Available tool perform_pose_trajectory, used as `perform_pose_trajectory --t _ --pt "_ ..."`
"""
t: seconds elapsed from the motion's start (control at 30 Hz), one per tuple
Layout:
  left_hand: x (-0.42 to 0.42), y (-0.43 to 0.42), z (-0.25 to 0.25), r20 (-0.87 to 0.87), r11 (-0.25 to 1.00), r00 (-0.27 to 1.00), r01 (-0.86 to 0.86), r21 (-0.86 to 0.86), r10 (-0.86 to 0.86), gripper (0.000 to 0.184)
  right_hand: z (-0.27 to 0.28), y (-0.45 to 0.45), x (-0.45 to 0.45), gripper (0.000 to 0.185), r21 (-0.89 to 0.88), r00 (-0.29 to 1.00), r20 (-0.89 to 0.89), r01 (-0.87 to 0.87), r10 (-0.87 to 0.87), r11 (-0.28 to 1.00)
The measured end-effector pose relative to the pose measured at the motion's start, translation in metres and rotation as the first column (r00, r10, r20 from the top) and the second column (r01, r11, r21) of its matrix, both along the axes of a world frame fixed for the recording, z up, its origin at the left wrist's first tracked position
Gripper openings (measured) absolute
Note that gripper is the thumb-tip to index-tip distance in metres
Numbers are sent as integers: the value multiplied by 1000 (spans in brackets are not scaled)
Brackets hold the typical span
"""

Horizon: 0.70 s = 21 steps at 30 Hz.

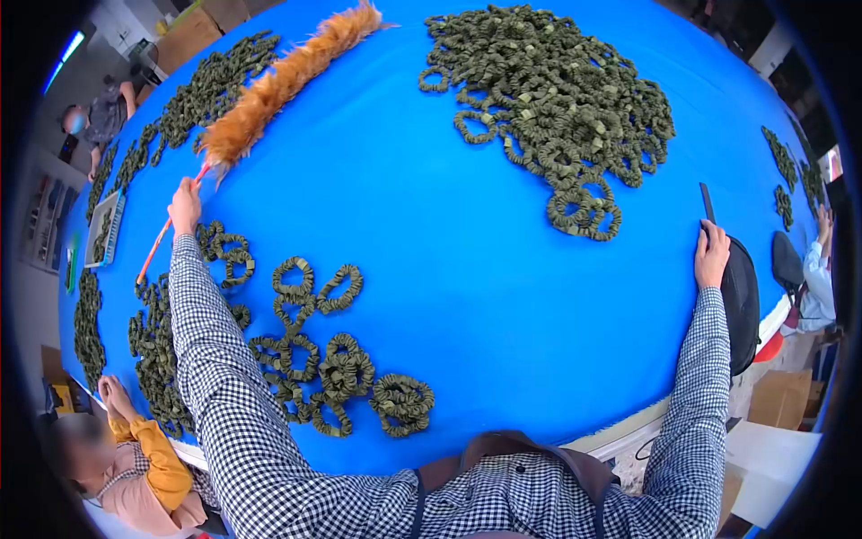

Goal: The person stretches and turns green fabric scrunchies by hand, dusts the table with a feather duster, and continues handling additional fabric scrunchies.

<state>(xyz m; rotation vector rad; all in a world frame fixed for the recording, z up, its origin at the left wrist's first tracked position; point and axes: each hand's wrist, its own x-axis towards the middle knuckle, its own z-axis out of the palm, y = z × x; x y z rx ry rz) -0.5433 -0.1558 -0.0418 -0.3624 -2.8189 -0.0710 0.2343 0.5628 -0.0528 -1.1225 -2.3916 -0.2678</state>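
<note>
My left hand (pixel 185 207) is closed round the thin orange-red handle of a feather duster (pixel 285 83), whose fluffy orange head lies up and to the right over the blue cloth. On the right, my right hand (pixel 712 255) is closed at the lower end of a dark flat strip (pixel 707 201), beside a round black object (pixel 742 305). A large heap of dark green scrunchie-like rings (pixel 557 99) lies at the upper middle. More green rings (pixel 346 368) lie in small groups below and right of my left hand.
A blue cloth-covered table (pixel 503 314) fills the view. At the left are a light tray (pixel 113 226), further green piles (pixel 88 332) and two people. Another person sits at the right edge, near small green piles (pixel 779 160). Cardboard boxes (pixel 778 399) stand below right.
</note>
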Motion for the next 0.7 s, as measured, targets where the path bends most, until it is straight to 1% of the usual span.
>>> perform_pose_trajectory --t 0.03,0.07,0.13,0.2,0.3,0.37,0.4,0.47,0.57,0.63,0.7 --pt "19 23 10 -101 998 993 61 6 -60 27 0 -3 -2 27 -8 1000 1 11 -11 1000" --pt "37 48 26 -110 998 992 64 4 -64 27 1 -6 -3 27 -16 1000 4 22 -22 1000" --pt "63 106 58 -113 992 989 83 -96 -93 28 5 -10 -6 26 -25 999 11 48 -47 999" --pt "67 160 73 -103 962 977 162 -219 -188 29 7 -10 -8 26 -28 999 -3 49 -49 998" --pt "92 244 74 6 881 928 355 -313 -372 32 7 -11 -6 26 -44 999 -11 35 -35 998" --pt "113 292 55 41 875 915 397 -276 -402 35 8 -11 -7 26 -45 999 -22 35 -36 998" --pt "130 312 52 113 872 906 422 -248 -407 35 8 -11 -8 26 -42 999 -33 25 -27 999" --pt "158 344 39 165 849 868 494 -188 -469 35 7 -14 -7 26 -39 998 -58 3 -5 999" --pt "182 374 20 162 836 855 517 -185 -493 34 7 -17 -8 26 -54 996 -93 -9 4 998" --pt "197 385 15 122 810 819 573 -126 -561 31 10 -17 -7 25 -51 993 -120 -19 12 999" --pt "211 392 19 122 793 801 598 -117 -586 31 9 -14 -6 25 -60 991 -128 -30 22 998"
